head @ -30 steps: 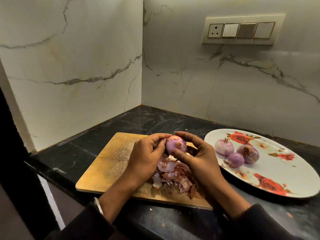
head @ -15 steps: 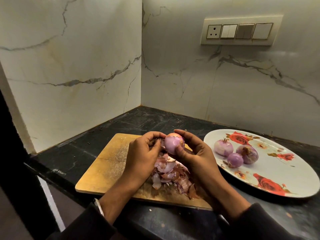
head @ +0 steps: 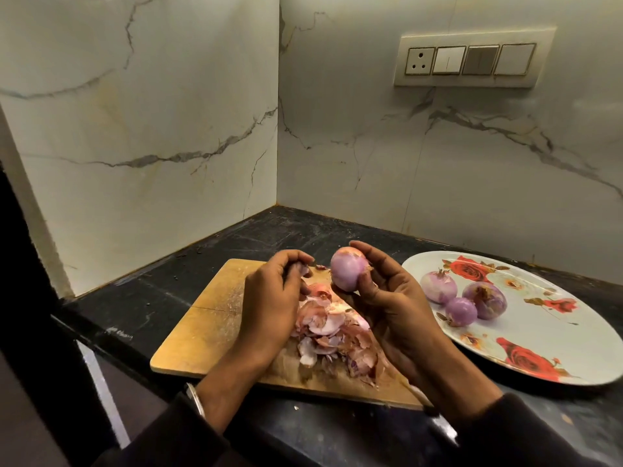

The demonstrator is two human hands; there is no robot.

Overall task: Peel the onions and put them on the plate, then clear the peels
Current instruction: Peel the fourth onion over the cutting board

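Apart they come: half a second back both hands were bunched on the onion, and now the left hand [head: 269,298] has pulled away to the left with a scrap of skin [head: 305,269] pinched in its curled fingers, while the right hand [head: 387,294] has lifted the onion [head: 347,274] a little higher. That onion sits between the right thumb and fingertips, gripped by its sides, above the far end of the cutting board [head: 209,318] and clear of it. It shows mostly smooth and pale purple, with a papery flake clinging on the side nearest the palm.

My read on handling: small, firm and light, so one hand carries it easily, but the bare skin looks glossy and probably slick. A hold across the widest part, thumb opposite fingers, should keep it from squirting out; the root and tip ends give poorer purchase. The last flake looks thin and brittle, so it likely wants pinching at its loose edge.

Below the hands a pile of peels [head: 332,335] lies heaped on the board. To the right, the flowered plate [head: 556,335] on the dark desk [head: 135,298] already holds three peeled onions [head: 463,298] clustered near its left rim, with open room beside them.
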